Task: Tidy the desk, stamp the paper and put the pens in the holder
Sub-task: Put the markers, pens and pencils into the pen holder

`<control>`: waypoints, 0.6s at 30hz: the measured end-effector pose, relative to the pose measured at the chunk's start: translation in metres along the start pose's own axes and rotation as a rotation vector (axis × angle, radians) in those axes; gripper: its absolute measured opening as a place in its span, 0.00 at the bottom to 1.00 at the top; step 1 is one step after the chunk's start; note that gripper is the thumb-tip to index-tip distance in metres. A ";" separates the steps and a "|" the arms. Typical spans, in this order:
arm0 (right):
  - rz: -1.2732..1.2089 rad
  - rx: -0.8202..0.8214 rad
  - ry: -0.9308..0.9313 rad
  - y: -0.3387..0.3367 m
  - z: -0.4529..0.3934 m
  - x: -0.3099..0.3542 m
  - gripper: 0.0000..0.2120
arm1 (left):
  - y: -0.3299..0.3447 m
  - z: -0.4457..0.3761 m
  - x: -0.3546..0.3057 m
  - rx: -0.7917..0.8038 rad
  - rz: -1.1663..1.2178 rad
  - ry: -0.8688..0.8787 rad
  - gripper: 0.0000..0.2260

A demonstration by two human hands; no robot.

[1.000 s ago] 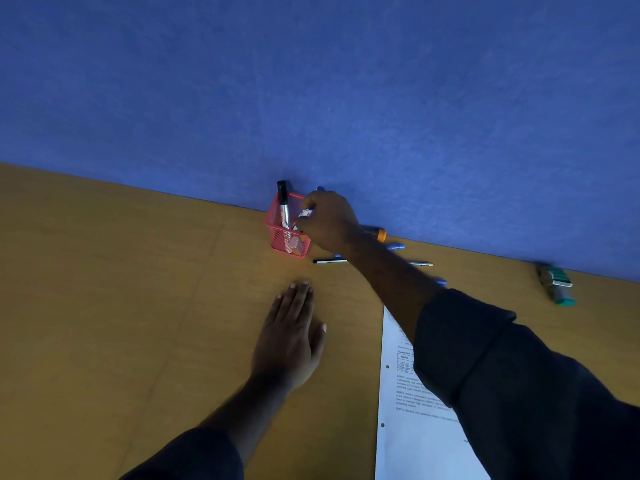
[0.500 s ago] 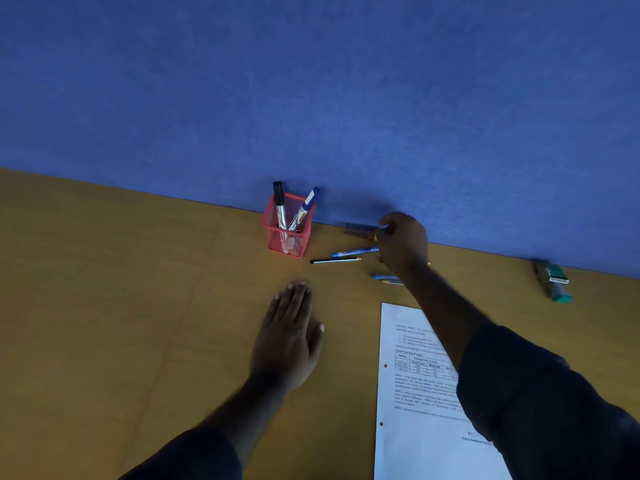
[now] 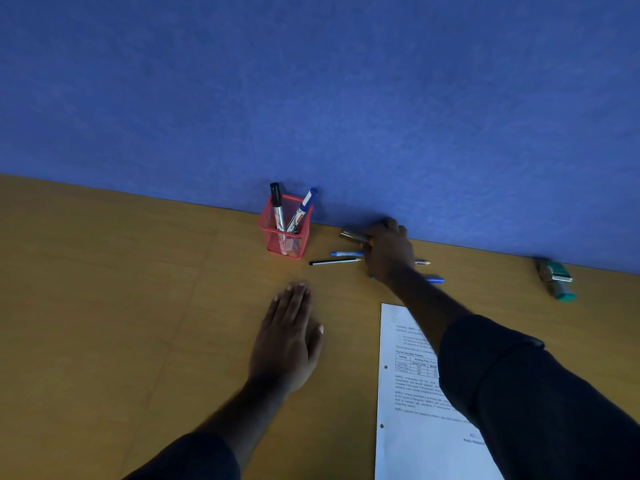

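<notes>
Presently, in the head view, your right hand [image 3: 389, 249] is closed around a marker [image 3: 354, 235] by the wall; your left hand [image 3: 287, 336] lies flat and open on the desk [image 3: 104, 306]. Lift it clear, then lower it upright into the holder [image 3: 285, 233], avoiding the two markers inside. Three pens [image 3: 335, 261] remain beside it.

Blue wall above, bare wood below

A blue felt-textured wall panel [image 3: 346, 91] fills the upper half of the frame, its lower edge running slantwise from mid-left down to the right. Beneath it, the tan wood-grain surface shows faint seam lines crossing at the left centre.
</notes>
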State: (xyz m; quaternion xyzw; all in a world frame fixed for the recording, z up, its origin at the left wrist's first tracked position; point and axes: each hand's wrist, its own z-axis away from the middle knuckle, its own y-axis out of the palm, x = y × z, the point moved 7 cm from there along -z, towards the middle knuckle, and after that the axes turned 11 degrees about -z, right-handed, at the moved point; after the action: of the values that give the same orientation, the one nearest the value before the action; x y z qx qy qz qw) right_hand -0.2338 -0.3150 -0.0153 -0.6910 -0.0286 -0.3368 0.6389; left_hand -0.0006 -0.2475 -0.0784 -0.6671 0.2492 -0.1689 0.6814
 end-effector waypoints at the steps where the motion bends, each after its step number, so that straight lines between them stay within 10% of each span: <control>1: -0.001 0.004 -0.006 0.002 0.001 0.000 0.17 | 0.000 0.000 0.000 0.003 0.002 0.001 0.30; 18: -0.801 -0.463 -0.428 -0.087 0.030 0.095 0.14 | -0.002 0.000 -0.002 0.013 0.005 -0.002 0.31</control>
State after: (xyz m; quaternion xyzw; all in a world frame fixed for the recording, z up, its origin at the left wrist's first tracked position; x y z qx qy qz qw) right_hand -0.1880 -0.3093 0.1087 -0.8028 -0.3463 -0.4036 0.2696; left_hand -0.0021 -0.2469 -0.0761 -0.6623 0.2493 -0.1681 0.6863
